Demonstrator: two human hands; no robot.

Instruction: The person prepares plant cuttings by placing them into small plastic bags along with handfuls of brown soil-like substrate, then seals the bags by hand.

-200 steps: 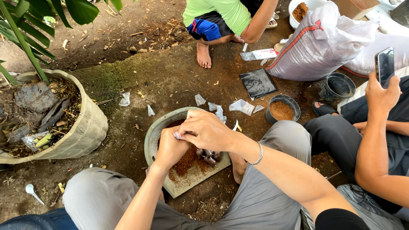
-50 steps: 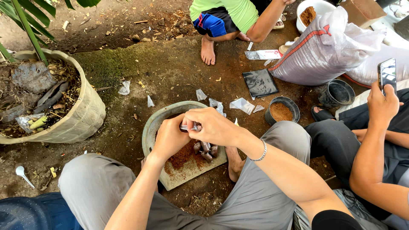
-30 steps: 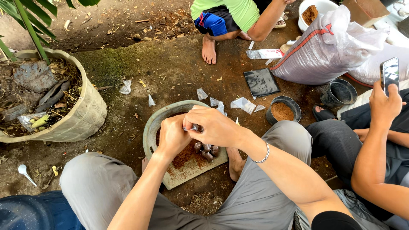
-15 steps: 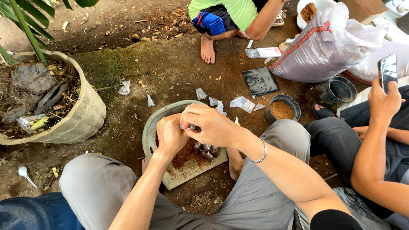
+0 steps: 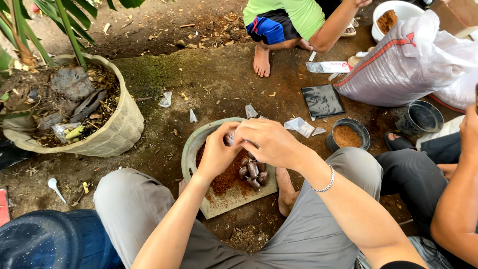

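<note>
**Head view: two hands closed on a small packet above a shallow basin**

Left hand [image 5: 217,155]: fingers curled in narrow, thumb and fingertips pinched on a small clear plastic packet [image 5: 229,139] with dark filling. Only a small part of the packet shows between the two hands.

Right hand [image 5: 268,142]: fingers bent down and closed over the same packet from the right, knuckles uppermost. A silver bracelet [image 5: 324,183] sits on the wrist.

Packet: held between both hands, at their meeting point, directly above the far half of the basin.

Basin [image 5: 190,149]: shallow, grey-green, near side broken off straight; on the ground between the person's knees. It holds reddish-brown powder [image 5: 226,178] and a cluster of filled dark packets [image 5: 253,170], lying just below and to the right of the hands.

Around it:
- Loose empty plastic bags [image 5: 299,126] on the ground, just beyond the basin, to the right.
- Small black pot of brown powder [image 5: 348,135], right of the basin.
- Second black pot [image 5: 422,117], farther right.
- Large white woven sack [image 5: 406,62], far right.
- Flat black pouch [image 5: 322,101], beyond the small pot.
- Weathered planter with plant debris [image 5: 107,134], far left.
- White plastic spoon [image 5: 55,187], near left on the ground.
- Another person's bare foot [image 5: 261,60], far centre; a third person's arm [image 5: 458,199] at the right edge.
</note>
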